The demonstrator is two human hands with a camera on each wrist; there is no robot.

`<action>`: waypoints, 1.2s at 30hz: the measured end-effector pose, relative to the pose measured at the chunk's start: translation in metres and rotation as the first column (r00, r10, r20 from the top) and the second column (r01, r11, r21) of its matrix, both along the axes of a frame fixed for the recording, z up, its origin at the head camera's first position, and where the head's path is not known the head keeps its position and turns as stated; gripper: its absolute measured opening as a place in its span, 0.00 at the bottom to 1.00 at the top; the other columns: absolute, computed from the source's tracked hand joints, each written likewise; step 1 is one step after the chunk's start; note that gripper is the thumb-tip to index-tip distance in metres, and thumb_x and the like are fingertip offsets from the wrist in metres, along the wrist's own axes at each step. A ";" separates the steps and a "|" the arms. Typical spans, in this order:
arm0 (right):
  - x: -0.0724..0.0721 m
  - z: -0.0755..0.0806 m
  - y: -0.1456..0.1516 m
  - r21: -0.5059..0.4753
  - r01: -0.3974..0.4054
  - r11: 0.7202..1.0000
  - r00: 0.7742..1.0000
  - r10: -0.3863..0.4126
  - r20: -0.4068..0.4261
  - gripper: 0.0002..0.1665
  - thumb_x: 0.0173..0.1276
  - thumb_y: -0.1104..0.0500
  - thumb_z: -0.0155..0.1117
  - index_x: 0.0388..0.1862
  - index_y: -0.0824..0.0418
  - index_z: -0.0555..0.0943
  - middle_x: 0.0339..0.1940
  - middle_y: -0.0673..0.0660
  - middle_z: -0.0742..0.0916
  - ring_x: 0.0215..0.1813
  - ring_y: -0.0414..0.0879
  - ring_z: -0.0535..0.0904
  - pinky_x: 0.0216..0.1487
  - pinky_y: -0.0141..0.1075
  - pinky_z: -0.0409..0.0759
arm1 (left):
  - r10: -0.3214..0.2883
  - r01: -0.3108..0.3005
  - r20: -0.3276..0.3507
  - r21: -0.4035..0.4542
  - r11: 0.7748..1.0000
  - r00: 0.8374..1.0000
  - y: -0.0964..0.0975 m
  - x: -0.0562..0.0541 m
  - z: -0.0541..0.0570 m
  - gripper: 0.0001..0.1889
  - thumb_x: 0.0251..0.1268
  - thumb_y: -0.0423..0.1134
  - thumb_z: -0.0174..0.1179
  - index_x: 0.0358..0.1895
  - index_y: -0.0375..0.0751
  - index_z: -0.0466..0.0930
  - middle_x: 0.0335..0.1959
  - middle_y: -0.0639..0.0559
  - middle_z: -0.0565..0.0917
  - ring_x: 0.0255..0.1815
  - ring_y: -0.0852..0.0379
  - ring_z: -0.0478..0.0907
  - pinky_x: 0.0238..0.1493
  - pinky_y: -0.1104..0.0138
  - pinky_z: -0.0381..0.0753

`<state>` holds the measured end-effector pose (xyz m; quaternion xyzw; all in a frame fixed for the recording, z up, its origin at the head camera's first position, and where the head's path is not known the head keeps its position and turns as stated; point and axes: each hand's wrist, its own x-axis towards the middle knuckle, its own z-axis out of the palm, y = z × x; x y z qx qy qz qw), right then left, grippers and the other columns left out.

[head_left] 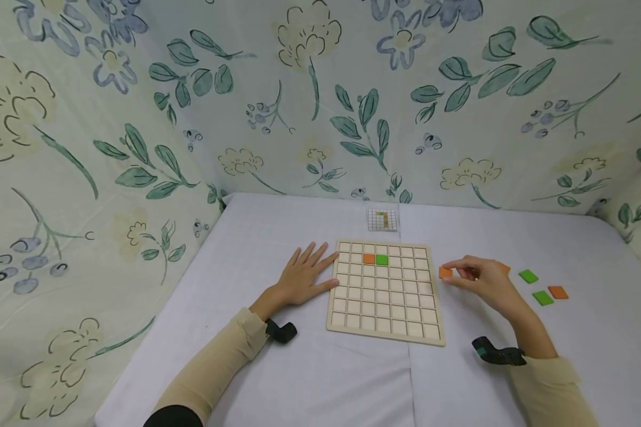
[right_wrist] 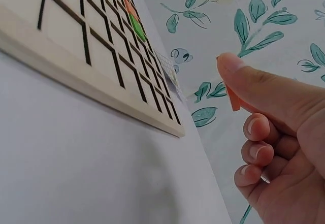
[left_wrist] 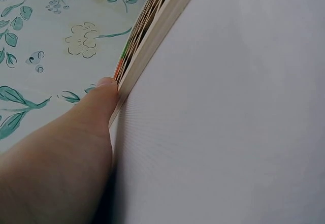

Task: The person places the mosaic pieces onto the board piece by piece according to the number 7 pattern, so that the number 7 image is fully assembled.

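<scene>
A wooden grid board (head_left: 383, 292) lies on the table, with one orange tile (head_left: 370, 259) and one green tile (head_left: 382, 260) side by side in its second row from the back. My left hand (head_left: 302, 277) rests with spread fingers at the board's left edge; its thumb touches the side of the frame in the left wrist view. Just off the board's right edge, my right hand (head_left: 483, 281) pinches an orange square tile (right_wrist: 233, 98) between thumb and index finger. The other fingers of that hand are curled in.
Two green tiles (head_left: 528, 276) and an orange tile (head_left: 558, 292) lie right of the right hand. Another orange tile (head_left: 504, 268) is partly hidden behind that hand. Behind the board lies a small printed grid card (head_left: 381, 220). Floral cloth (head_left: 299, 136) hangs around the white table.
</scene>
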<state>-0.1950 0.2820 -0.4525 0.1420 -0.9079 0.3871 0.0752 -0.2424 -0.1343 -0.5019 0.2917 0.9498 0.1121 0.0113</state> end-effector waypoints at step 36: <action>-0.053 -0.003 -0.061 -0.059 -0.064 0.996 0.987 0.072 0.143 0.21 0.60 0.57 0.77 0.48 0.70 0.86 0.23 0.53 0.72 0.31 0.46 0.67 0.29 0.32 0.63 | 0.008 -0.008 0.006 0.009 1.000 1.000 0.000 -0.002 -0.003 0.40 0.72 0.73 0.35 0.82 0.61 0.45 0.82 0.51 0.43 0.81 0.44 0.34 0.76 0.44 0.33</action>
